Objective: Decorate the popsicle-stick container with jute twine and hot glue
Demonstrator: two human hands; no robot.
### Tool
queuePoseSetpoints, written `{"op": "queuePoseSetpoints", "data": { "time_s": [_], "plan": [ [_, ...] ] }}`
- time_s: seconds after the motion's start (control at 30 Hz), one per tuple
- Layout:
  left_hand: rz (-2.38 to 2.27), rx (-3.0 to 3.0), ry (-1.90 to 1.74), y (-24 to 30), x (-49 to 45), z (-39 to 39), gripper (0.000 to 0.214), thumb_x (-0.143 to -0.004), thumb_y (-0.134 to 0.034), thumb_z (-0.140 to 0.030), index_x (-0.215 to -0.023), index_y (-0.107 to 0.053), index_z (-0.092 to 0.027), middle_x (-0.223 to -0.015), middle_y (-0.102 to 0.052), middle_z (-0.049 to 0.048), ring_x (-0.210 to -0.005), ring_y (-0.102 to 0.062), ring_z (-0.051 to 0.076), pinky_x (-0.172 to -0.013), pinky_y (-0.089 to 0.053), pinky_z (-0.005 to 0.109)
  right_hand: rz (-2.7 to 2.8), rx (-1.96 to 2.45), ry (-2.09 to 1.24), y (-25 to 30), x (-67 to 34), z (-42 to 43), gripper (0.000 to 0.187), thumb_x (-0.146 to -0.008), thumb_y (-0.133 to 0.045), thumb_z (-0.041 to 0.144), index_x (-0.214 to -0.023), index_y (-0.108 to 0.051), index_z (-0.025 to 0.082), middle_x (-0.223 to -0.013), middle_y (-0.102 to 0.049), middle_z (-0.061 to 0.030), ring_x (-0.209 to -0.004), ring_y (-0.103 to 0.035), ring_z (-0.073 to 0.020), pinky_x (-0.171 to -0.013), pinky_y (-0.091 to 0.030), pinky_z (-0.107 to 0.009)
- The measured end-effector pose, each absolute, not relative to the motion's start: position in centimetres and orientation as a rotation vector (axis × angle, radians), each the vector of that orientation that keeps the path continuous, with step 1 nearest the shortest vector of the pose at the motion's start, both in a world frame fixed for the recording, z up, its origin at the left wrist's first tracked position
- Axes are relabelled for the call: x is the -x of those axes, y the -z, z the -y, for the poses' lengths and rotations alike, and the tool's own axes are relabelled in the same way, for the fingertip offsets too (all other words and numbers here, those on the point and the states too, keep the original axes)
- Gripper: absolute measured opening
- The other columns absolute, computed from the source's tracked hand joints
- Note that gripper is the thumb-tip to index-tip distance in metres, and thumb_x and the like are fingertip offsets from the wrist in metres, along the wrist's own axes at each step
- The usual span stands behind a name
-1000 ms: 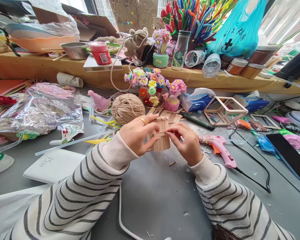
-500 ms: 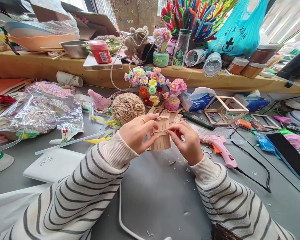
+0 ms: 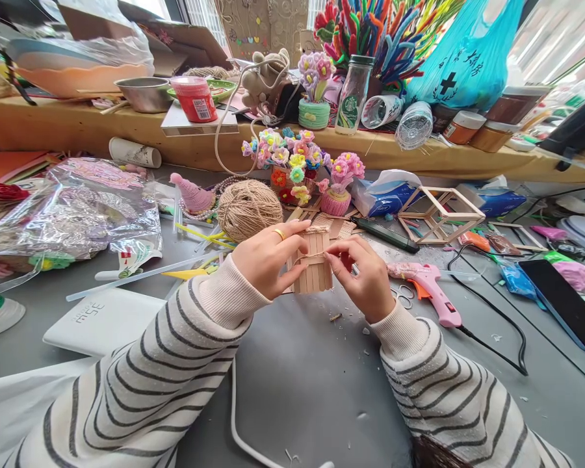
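A small upright box of wooden craft sticks (image 3: 314,266) stands on the grey table between my hands, with jute twine wound round its top and middle. My left hand (image 3: 268,260), a gold ring on one finger, is closed round the box's left side. My right hand (image 3: 365,276) pinches the twine band at the box's right edge with fingertips pressed together. A ball of jute twine (image 3: 248,209) lies just behind my left hand. Both forearms wear striped sleeves.
A pink glue gun (image 3: 431,286) with a black cord lies right of my right hand, a phone (image 3: 563,302) further right. A stick-frame cube (image 3: 439,214), pipe-cleaner flower pots (image 3: 297,169), a crinkled plastic bag (image 3: 73,211) and a white box (image 3: 104,322) surround them. A cluttered wooden shelf (image 3: 78,130) runs behind.
My hands have barely shifted; the right fingertips have crept slightly along the twine band on the box. Nothing else has moved.
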State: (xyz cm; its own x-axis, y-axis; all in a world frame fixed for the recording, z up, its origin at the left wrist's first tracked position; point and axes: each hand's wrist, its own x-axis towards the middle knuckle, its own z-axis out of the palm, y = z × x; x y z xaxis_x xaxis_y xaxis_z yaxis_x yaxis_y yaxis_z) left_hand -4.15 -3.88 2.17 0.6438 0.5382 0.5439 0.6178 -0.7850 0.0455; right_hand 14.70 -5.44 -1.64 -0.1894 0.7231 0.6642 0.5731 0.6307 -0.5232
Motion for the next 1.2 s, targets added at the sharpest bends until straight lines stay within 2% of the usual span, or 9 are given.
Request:
{"op": "queuePoseSetpoints", "data": {
  "time_s": [0.2,0.37,0.6,1.2],
  "plan": [
    [0.917,2.69,0.854,-2.3,4.0,3.9,0.012,-0.08,-0.053,-0.023,-0.08,-0.06,-0.013,-0.113,-0.064,0.0174,-0.106,-0.06,0.023,-0.088,-0.051,0.033,1.906,1.046,-0.217,1.7,-14.6,5.4,0.008,-0.082,-0.057,0.023,-0.086,-0.056,0.017,-0.077,-0.054,-0.0022,-0.058,-0.047,-0.0099,-0.054,-0.043,-0.025],
    [0.903,2.691,0.852,-2.4,4.0,3.9,0.014,-0.081,-0.051,-0.024,-0.081,-0.06,-0.013,-0.111,-0.064,0.0177,-0.105,-0.061,0.023,-0.087,-0.051,0.033,1.903,1.043,-0.201,1.5,-14.4,5.3,0.007,-0.083,-0.056,0.022,-0.077,-0.054,0.019,-0.072,-0.053,-0.0004,-0.058,-0.046,-0.0104,-0.054,-0.041,-0.024],
    [0.93,2.732,0.838,-2.3,4.0,4.0,0.016,-0.079,-0.054,-0.024,-0.09,-0.056,-0.013,-0.113,-0.064,0.0167,-0.107,-0.059,0.023,-0.088,-0.051,0.034,1.859,1.029,-0.174,1.1,-13.5,5.3,0.007,-0.083,-0.055,0.02,-0.076,-0.054,0.018,-0.072,-0.053,-0.0009,-0.062,-0.047,-0.0107,-0.056,-0.041,-0.024],
    [1.035,2.683,0.904,-2.1,3.9,3.9,0.016,-0.083,-0.049,-0.024,-0.08,-0.062,-0.016,-0.112,-0.065,0.0143,-0.105,-0.061,0.021,-0.087,-0.051,0.032,1.815,1.074,-0.315,1.9,-14.9,5.0,0.008,-0.082,-0.056,0.023,-0.075,-0.056,0.019,-0.07,-0.054,-0.0009,-0.058,-0.047,-0.0113,-0.055,-0.042,-0.026]
  ]
}}
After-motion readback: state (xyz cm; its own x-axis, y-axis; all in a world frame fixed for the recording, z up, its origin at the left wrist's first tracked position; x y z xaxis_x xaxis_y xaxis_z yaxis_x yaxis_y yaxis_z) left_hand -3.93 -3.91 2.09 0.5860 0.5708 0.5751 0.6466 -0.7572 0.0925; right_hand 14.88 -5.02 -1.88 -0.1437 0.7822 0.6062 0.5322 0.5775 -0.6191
